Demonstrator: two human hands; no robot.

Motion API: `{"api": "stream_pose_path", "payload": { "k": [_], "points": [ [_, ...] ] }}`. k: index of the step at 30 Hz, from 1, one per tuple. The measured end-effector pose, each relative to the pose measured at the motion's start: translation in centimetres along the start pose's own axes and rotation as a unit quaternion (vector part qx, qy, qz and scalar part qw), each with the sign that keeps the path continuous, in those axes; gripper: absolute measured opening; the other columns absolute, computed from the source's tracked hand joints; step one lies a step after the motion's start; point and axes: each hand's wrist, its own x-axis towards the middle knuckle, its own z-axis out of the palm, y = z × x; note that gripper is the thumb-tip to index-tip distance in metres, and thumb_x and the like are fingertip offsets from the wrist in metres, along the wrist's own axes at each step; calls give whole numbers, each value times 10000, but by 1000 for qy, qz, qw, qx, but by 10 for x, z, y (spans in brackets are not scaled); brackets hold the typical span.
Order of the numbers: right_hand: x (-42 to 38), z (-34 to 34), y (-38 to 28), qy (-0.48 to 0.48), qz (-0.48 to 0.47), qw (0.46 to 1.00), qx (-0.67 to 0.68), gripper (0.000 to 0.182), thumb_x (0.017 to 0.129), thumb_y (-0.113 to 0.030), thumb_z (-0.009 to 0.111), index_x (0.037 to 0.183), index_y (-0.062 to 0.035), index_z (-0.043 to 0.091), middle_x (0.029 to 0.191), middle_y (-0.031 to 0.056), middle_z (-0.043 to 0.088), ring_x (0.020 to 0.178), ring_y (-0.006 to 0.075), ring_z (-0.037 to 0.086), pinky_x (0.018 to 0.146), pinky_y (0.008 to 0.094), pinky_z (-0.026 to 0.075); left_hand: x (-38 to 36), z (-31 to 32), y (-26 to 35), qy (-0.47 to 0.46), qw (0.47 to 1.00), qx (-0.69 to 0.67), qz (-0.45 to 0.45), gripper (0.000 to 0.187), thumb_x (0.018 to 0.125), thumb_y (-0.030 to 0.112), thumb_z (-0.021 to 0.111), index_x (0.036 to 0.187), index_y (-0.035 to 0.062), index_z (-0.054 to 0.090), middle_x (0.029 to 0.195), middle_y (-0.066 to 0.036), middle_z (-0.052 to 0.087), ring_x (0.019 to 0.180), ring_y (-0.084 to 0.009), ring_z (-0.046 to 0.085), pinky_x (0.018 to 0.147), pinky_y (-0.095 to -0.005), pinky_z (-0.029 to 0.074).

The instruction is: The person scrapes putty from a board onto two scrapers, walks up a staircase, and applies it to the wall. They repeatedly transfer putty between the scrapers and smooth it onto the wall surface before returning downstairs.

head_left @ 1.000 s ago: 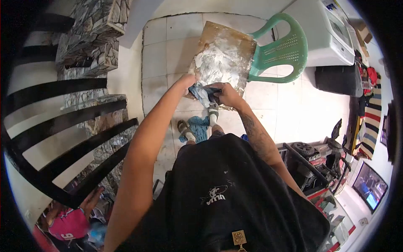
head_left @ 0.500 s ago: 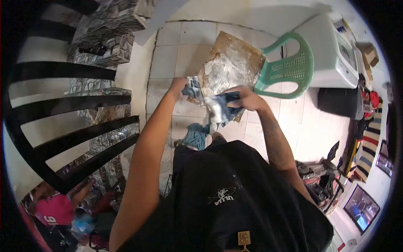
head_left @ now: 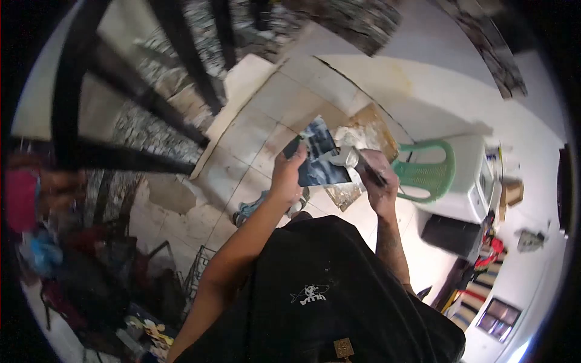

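My left hand [head_left: 289,172] grips the left side of a flat dark blue sheet [head_left: 319,145] smeared with white paste. My right hand [head_left: 380,181] is closed around the dark handle of a tool [head_left: 348,158], which looks like a scraper. The tool's paste-covered end touches or overlaps the sheet's right side. Beyond and below both hands, a worn brown board [head_left: 382,128] coated with white paste lies against the green chair. A bluish cloth [head_left: 249,209] is on the floor near my feet, partly hidden by my left forearm.
A green plastic chair [head_left: 426,171] stands right of the board, beside a white appliance [head_left: 463,175] and a black box [head_left: 451,234]. Black railing bars [head_left: 145,97] cross the left side. Part of a person in pink [head_left: 23,199] shows at the far left.
The view has turned, shifting the chair and board right and lower. My hands have come together, and the sheet now shows its smeared face, with the tool against or over it.
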Motion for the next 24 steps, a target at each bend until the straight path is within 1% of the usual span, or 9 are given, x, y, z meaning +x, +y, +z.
{"api": "stream_pose_path", "payload": {
  "k": [3, 7, 11, 12, 14, 16, 17, 21, 24],
  "points": [
    [5, 66, -41, -92, -84, 990, 67, 444, 689, 140, 535, 1092, -41, 573, 1177, 203, 482, 1037, 316, 513, 863, 363, 425, -43, -32, 42, 73, 997, 28, 15, 278, 850, 239, 611, 1051, 53, 563, 885, -25, 596, 809, -132, 575, 706, -291, 492],
    [-5, 147, -80, -209, -136, 967, -57, 580, 564, -68, 810, 1091, -102, 568, 1211, 175, 362, 1085, 339, 484, 894, 378, 438, -109, -80, 102, 112, 992, -61, 24, 268, 868, 201, 583, 1049, 7, 545, 945, -65, 603, 862, -169, 589, 740, -323, 503],
    [-6, 246, -100, -302, -223, 927, -14, 597, 613, -57, 769, 1156, -165, 548, 1239, 153, 361, 1174, 330, 397, 956, 376, 393, -195, -118, 178, 171, 976, -69, 117, 211, 889, 119, 520, 1032, -35, 529, 946, -139, 614, 828, -236, 630, 732, -379, 547],
    [-3, 269, -110, -336, -242, 910, -1, 591, 629, -50, 752, 1168, -166, 540, 1246, 153, 359, 1183, 328, 384, 964, 375, 385, -217, -128, 195, 206, 972, -32, 113, 211, 889, 127, 526, 1031, -29, 539, 920, -111, 619, 821, -203, 624, 731, -347, 538],
    [-9, 320, -103, -369, -154, 912, 88, 567, 657, -35, 716, 1177, -163, 532, 1254, 156, 355, 1157, 333, 411, 963, 370, 388, -253, -150, 213, 245, 951, -20, 189, 203, 880, 118, 536, 1023, -26, 552, 904, -83, 618, 799, -174, 618, 724, -308, 526],
    [10, 374, -103, -394, -294, 865, 101, 562, 665, -17, 700, 1181, -156, 526, 1258, 156, 353, 1142, 331, 427, 956, 368, 397, -283, -180, 219, 302, 918, -53, 250, 198, 875, 114, 540, 1016, -23, 558, 904, -71, 615, 787, -161, 613, 721, -286, 518],
    [15, 397, -94, -414, -297, 856, 85, 549, 682, 29, 661, 1183, -142, 517, 1256, 168, 351, 1118, 325, 452, 944, 366, 411, -295, -194, 223, 324, 901, -67, 279, 196, 872, 113, 542, 1013, -22, 562, 904, -65, 614, 780, -154, 610, 720, -275, 514],
    [30, 478, -92, -464, -196, 856, 116, 616, 638, 250, 388, 1134, -104, 476, 1255, 148, 352, 1128, 310, 444, 955, 337, 395, -345, -215, 262, 404, 820, -74, 398, 244, 881, 134, 532, 1061, -31, 526, 928, -110, 610, 769, -203, 626, 659, -335, 537],
    [35, 525, -123, -464, 43, 823, 323, 690, 595, 109, 575, 1230, -86, 388, 1193, 78, 427, 1134, 216, 435, 946, 330, 386, -357, -249, 287, 447, 786, -89, 417, 322, 865, 148, 569, 1120, -24, 474, 1013, -112, 596, 853, -216, 625, 707, -351, 534]
  ]
}}
